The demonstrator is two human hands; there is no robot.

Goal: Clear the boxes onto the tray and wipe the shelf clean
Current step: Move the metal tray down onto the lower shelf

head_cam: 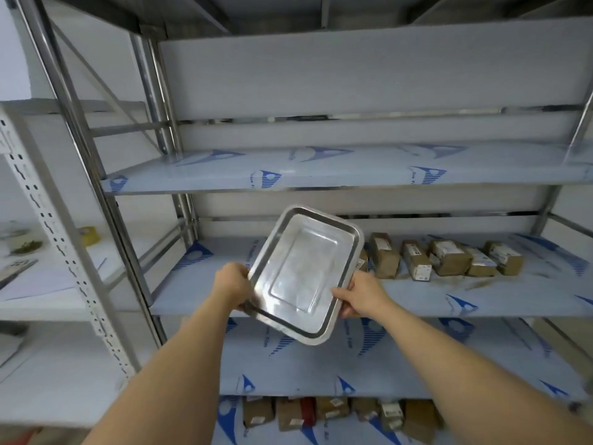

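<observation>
The tilted metal tray is covering the left end of the row of boxes on the middle shelf, so one box is showing only as a sliver beside the tray's right rim; five more are lying fully in view to the right of it, making six that can be counted, with labels too blurred to read. Brownish dirt is smearing the shelf surface in front of the rightmost boxes. A second group of brown boxes is sitting on the lowest shelf, partly cut off by both forearms and the frame edge, so their number is hard to tell. One tray is being held up in front of the shelf, off any surface. The left hand is gripping the tray's left rim, fingers curled under it and mostly hidden. The right hand is gripping the right rim, thumb lying over the inside edge. A neighbouring white rack at the left is holding blurred small items.
</observation>
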